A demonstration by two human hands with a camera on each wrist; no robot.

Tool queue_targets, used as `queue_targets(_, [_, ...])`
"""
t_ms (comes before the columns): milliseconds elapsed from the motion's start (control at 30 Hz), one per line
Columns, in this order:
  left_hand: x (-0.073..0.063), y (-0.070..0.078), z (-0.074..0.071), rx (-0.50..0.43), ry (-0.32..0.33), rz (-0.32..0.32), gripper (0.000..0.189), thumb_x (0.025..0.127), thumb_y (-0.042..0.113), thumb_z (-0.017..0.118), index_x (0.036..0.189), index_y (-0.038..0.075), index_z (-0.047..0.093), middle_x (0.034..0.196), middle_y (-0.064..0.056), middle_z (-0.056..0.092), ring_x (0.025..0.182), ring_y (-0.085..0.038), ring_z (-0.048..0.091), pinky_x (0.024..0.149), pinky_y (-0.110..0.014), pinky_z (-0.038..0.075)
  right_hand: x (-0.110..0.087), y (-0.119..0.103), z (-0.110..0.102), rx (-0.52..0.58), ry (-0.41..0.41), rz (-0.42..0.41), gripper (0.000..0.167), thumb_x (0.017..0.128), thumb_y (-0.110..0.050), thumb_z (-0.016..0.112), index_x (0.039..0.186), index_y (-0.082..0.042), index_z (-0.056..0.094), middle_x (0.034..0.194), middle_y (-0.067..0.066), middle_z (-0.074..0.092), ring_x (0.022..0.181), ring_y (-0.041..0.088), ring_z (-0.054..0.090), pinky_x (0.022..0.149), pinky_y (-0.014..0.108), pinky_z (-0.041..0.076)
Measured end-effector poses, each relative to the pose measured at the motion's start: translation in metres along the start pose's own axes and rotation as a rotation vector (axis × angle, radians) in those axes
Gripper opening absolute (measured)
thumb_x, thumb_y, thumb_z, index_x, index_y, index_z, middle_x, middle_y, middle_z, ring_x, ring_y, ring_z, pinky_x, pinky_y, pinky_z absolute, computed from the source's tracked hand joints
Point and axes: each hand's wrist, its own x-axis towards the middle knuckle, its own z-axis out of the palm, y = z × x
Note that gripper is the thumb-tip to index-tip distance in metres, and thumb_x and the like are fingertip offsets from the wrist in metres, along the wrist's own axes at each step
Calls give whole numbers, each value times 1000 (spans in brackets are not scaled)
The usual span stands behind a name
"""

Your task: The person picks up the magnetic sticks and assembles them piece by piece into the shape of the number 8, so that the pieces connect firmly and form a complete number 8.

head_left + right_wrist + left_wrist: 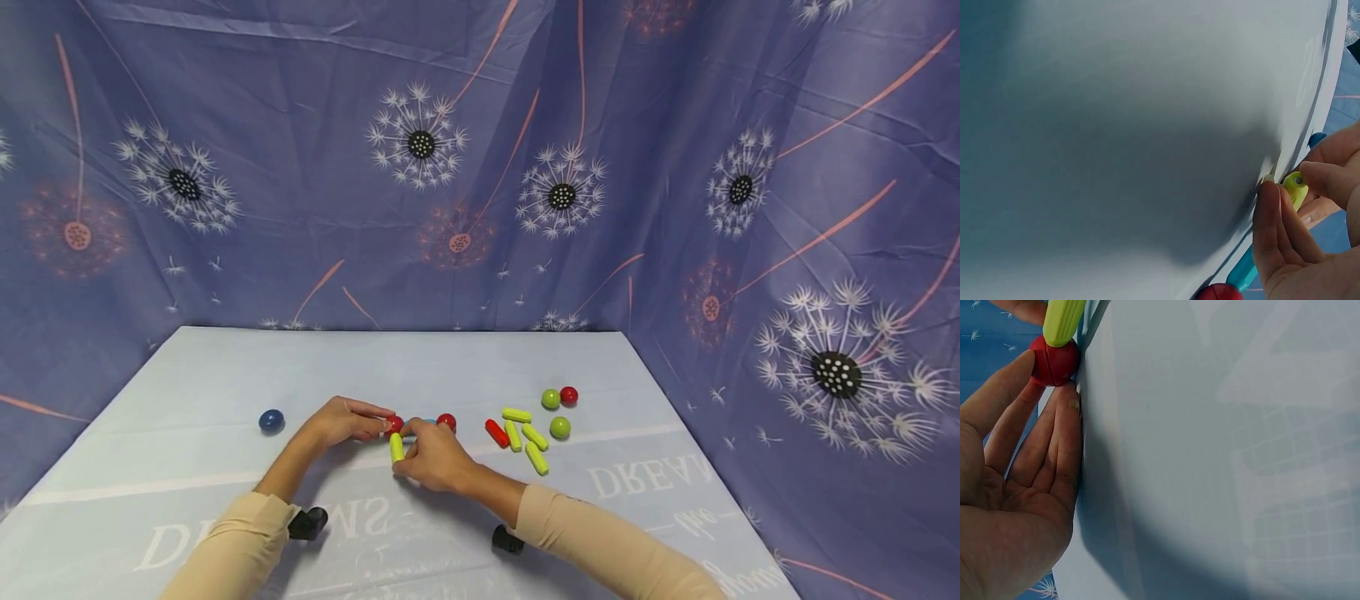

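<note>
My left hand (337, 423) pinches a shiny red ball (1055, 361) between thumb and fingers, low over the table. Between the thumb and fingertips of my right hand (437, 458) is a short yellow-green rod (396, 448), with a silvery dot on its near end (1298, 179). In the left wrist view the rod overlaps the red ball; whether they touch I cannot tell. Just beyond my right hand lie a light-blue rod (1244, 270) and a second red ball (446, 421), end to end and partly hidden by the hand in the head view.
A dark blue ball (272, 422) sits left of my left hand. On the right lie a red rod (497, 432), several yellow-green rods (535, 437), two green balls (560, 427) and another red ball (569, 396). Patterned blue curtains (300, 167) hang behind and beside the pale table (225, 367).
</note>
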Motion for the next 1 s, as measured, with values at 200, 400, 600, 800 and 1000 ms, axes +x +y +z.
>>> queue_targets(200, [-1, 0, 0, -3, 2, 5, 40, 88, 23, 79, 122, 4, 73, 113, -10, 76, 89, -18, 71, 84, -37, 58, 2, -1, 5, 16, 3, 5, 48, 83, -16, 83, 123, -1, 60, 77, -4, 75, 64, -1, 63, 60, 18, 50])
queue_targets(400, [-1, -1, 0, 3, -6, 21, 39, 89, 23, 79, 122, 3, 73, 115, -11, 76, 91, -19, 72, 84, -37, 58, 2, -2, 7, 32, 2, 4, 47, 83, -16, 83, 121, -1, 59, 80, 0, 77, 64, 0, 66, 59, 18, 53])
queue_targets(600, [0, 0, 0, 3, -12, 32, 40, 88, 23, 79, 122, 2, 73, 115, -11, 76, 91, -19, 72, 84, -38, 58, 1, -2, 5, 58, 5, 14, 48, 83, -16, 84, 121, -1, 59, 81, 1, 76, 64, 1, 66, 59, 19, 53])
queue_targets(800, [1, 0, 0, 3, -19, 34, 39, 90, 22, 78, 122, 1, 73, 114, -11, 76, 91, -18, 71, 83, -37, 58, 1, 0, 6, 52, 7, 7, 48, 83, -17, 84, 121, -2, 59, 81, 0, 76, 63, 1, 66, 60, 18, 54])
queue_targets(1000, [1, 0, 1, 11, 17, 0, 39, 87, 23, 80, 121, 3, 74, 111, -11, 76, 87, -17, 71, 81, -35, 58, 1, 2, 6, 44, 14, 11, 50, 83, -20, 84, 123, -3, 59, 82, -1, 77, 64, 2, 66, 60, 19, 53])
